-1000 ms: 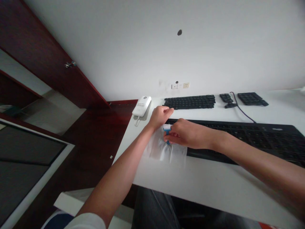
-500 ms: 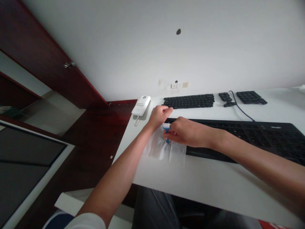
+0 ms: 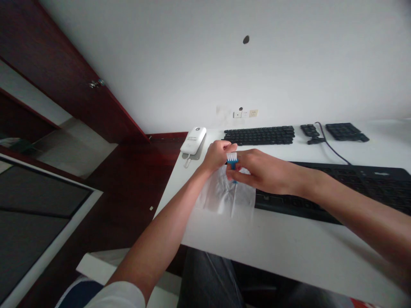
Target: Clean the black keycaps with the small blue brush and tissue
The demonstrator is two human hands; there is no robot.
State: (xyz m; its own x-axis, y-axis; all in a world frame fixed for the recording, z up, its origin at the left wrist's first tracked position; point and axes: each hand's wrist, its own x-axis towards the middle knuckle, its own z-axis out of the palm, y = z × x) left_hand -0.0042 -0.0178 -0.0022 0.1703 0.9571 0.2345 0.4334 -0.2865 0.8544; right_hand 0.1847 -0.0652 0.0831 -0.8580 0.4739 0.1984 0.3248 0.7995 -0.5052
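My right hand [image 3: 261, 173] grips a small blue brush [image 3: 232, 159] with white bristles pointing up, held over the left end of the large black keyboard [image 3: 353, 188]. My left hand [image 3: 218, 155] is closed into a fist right beside the bristles, touching or almost touching them; whether it pinches anything I cannot tell. Under both hands lies a crumpled white tissue [image 3: 226, 197] on the white desk [image 3: 289, 248], next to the keyboard's left edge.
A second black keyboard [image 3: 259, 135] lies by the wall, with a small black keypad [image 3: 346, 131], another black piece [image 3: 309, 130] and a cable to its right. A white device [image 3: 193, 141] sits at the desk's far left corner. Dark wooden cabinets [image 3: 64, 81] stand on the left.
My right hand has lifted the brush slightly up and away from the tissue, closer to my left fist. The view has shifted a little.
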